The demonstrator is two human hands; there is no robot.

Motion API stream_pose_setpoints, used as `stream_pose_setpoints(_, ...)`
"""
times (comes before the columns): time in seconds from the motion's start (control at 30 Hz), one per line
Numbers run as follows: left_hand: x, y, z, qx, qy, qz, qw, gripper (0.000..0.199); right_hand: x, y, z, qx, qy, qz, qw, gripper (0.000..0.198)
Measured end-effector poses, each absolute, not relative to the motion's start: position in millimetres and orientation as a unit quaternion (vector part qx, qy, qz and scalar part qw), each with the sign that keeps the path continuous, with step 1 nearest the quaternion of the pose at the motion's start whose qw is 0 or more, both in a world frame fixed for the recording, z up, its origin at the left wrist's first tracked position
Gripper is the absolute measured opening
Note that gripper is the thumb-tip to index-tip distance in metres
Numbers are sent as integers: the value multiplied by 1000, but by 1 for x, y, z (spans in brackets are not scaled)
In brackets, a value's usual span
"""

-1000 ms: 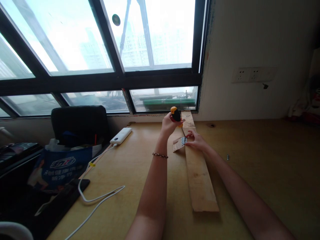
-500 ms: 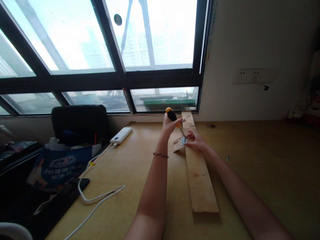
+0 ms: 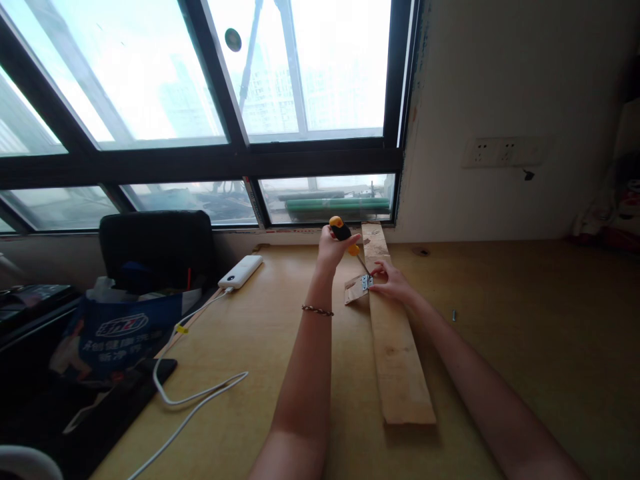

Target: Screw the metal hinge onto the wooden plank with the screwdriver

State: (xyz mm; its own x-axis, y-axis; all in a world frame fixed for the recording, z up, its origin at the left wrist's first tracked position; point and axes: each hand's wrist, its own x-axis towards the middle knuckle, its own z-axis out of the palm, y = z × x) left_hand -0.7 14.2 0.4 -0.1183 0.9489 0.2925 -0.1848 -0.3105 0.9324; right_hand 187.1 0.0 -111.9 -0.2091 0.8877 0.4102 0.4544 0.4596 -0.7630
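My left hand [image 3: 332, 251] is closed around the black and yellow handle of a screwdriver [image 3: 341, 230]. Its shaft slants down to the right, and the tip meets a small metal hinge [image 3: 365, 282]. The hinge lies at the left edge of a long wooden plank [image 3: 400, 363], beside a small tilted piece of wood [image 3: 353, 292]. The finger and thumb of my right hand [image 3: 393, 283] grip around the hinge from the right, on top of the plank. Any screw under the tip is too small to make out.
A loose screw [image 3: 454, 315] lies on the table [image 3: 525, 320] to the right. On the left are a white power bank [image 3: 241, 272] with a white cable [image 3: 195, 399], a blue bag [image 3: 120, 337] and a black chair [image 3: 157, 247]. A window and wall stand behind the table.
The view has shifted very slightly. Both hands keep their holds, and the screwdriver stays at the hinge with little visible movement.
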Motion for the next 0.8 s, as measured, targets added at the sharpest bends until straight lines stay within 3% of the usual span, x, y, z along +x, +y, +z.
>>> stream_pose_setpoints(0.13, -1, 11, 3, 489, 394, 636, 448, 66, 187, 0, -112, -450, -735, 255, 438, 67)
stream_pose_setpoints(0.5, -1, -13, 21, 525, 302, 584, 541, 37, 186, -1, -110, -458, -736, 244, 434, 64)
stream_pose_setpoints(0.8, -10, -21, 33, 508, 286, 571, 578, 31, 187, -2, -109, -453, -739, 247, 432, 63)
